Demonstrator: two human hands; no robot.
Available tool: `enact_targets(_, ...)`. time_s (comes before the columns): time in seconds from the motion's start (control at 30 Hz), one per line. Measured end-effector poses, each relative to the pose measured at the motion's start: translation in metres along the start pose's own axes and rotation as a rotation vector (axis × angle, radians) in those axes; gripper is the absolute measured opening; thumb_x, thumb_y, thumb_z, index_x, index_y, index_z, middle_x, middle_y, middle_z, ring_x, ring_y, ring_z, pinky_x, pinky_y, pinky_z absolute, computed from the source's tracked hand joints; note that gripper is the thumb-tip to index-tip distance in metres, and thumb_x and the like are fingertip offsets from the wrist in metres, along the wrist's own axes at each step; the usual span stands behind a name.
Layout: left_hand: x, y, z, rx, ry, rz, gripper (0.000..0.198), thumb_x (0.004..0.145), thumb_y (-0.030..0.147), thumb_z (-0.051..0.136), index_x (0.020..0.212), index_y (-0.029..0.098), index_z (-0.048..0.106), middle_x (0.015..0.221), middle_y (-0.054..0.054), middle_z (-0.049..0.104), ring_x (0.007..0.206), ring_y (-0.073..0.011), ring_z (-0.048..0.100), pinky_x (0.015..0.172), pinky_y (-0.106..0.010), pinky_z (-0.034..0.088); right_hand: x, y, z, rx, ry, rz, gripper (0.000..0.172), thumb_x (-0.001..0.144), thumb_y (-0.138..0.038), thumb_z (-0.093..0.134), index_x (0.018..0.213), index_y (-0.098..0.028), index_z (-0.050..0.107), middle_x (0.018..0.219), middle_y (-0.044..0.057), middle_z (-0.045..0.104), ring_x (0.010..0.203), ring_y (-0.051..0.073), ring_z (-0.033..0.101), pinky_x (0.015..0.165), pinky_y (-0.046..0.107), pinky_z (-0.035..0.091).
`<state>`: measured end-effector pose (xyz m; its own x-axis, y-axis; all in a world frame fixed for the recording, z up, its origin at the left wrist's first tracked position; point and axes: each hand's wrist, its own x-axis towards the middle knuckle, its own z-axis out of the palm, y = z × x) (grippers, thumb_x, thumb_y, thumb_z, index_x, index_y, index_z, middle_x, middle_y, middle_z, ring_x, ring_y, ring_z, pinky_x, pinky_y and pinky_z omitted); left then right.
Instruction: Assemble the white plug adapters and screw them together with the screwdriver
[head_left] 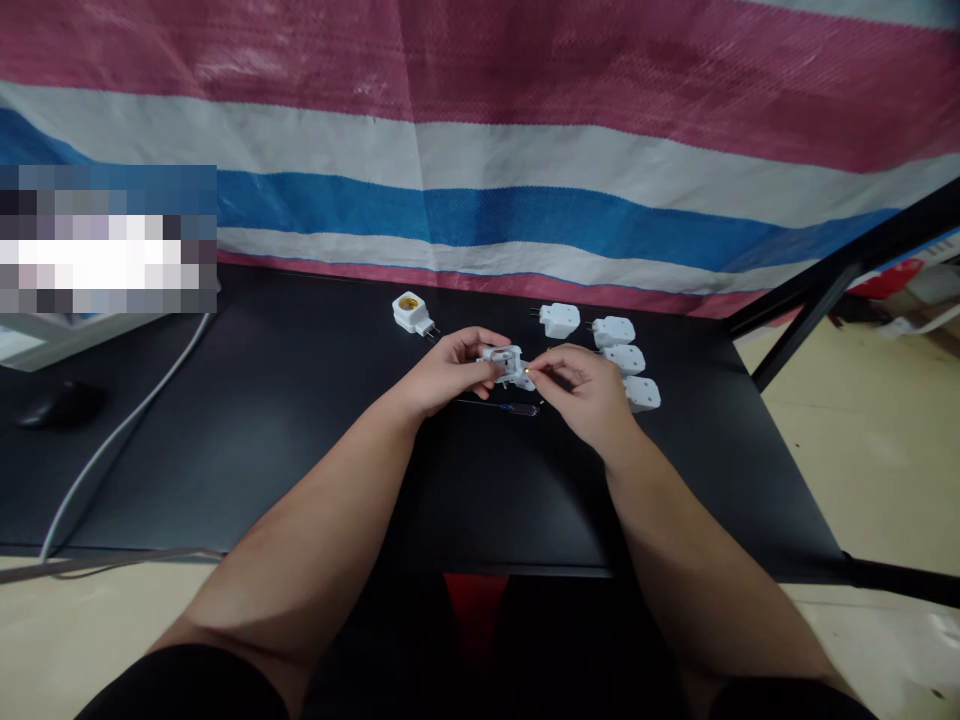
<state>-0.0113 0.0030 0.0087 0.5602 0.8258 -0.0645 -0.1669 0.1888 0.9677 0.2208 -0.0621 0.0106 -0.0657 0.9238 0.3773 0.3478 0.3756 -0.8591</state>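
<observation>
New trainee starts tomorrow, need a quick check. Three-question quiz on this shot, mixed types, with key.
1. True or false: the screwdriver is lying on the black table.
2. What is the left hand holding?
A) a mouse
B) an open white case
C) a cable
3. Fill in: the tiny gold-coloured piece is at the fingertips of the person's ____ hand.

Key:
1. True
2. B
3. Right hand

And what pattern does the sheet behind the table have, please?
The sheet has broad red, white and blue stripes; the head view shows it.
</observation>
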Motion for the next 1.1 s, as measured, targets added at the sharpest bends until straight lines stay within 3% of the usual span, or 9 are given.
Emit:
enact_targets(0.3, -0.002, -0.003, 0.008, -0.006, -0.089, 0.028, 0.040, 0.080, 0.025, 0.098, 0.113, 0.016, 0.078, 0.107, -0.006, 0.080, 0.085, -0.0143, 0.078, 0.069, -0.023, 0.069, -0.001, -0.003, 0.008, 0.024, 0.037, 0.034, 0.005, 0.095, -0.027, 0.078, 0.093, -0.026, 0.074, 0.090, 0.003, 0.081, 0.083, 0.022, 0.079, 0.081, 0.041, 0.064)
enact_targets(0.6, -0.001, -0.009, 0.012, -0.001, -0.119, 0.103, 0.036, 0.079, 0.017, 0.097, 0.109, 0.015, 0.078, 0.104, -0.006, 0.082, 0.083, -0.0129, 0.079, 0.078, -0.025, 0.070, -0.001, -0.001, 0.012, -0.124, 0.073, 0.080, 0.009, 0.091, -0.025, 0.076, 0.086, -0.026, 0.068, 0.074, -0.002, 0.070, 0.067, 0.018, 0.064, 0.071, 0.036, 0.054)
enact_targets(0.8, 0.002, -0.015, 0.012, -0.007, -0.126, 0.130, 0.036, 0.078, 0.015, 0.097, 0.109, 0.015, 0.079, 0.098, -0.004, 0.081, 0.081, -0.0119, 0.079, 0.078, -0.024, 0.069, 0.000, 0.007, 0.012, -0.069, 0.062, 0.140, 0.015, 0.091, -0.031, 0.078, 0.088, -0.026, 0.064, 0.077, -0.002, 0.066, 0.069, 0.017, 0.061, 0.069, 0.036, 0.050)
enact_targets(1.1, -0.003, -0.002, 0.009, -0.136, -0.122, 0.021, 0.035, 0.079, 0.021, 0.098, 0.109, 0.019, 0.079, 0.109, -0.006, 0.084, 0.087, -0.0142, 0.081, 0.076, -0.023, 0.070, 0.005, 0.012, 0.005, 0.250, -0.011, 0.320, 0.040, 0.081, -0.050, 0.095, 0.094, -0.027, 0.065, 0.089, 0.000, 0.074, 0.085, 0.021, 0.073, 0.083, 0.042, 0.064)
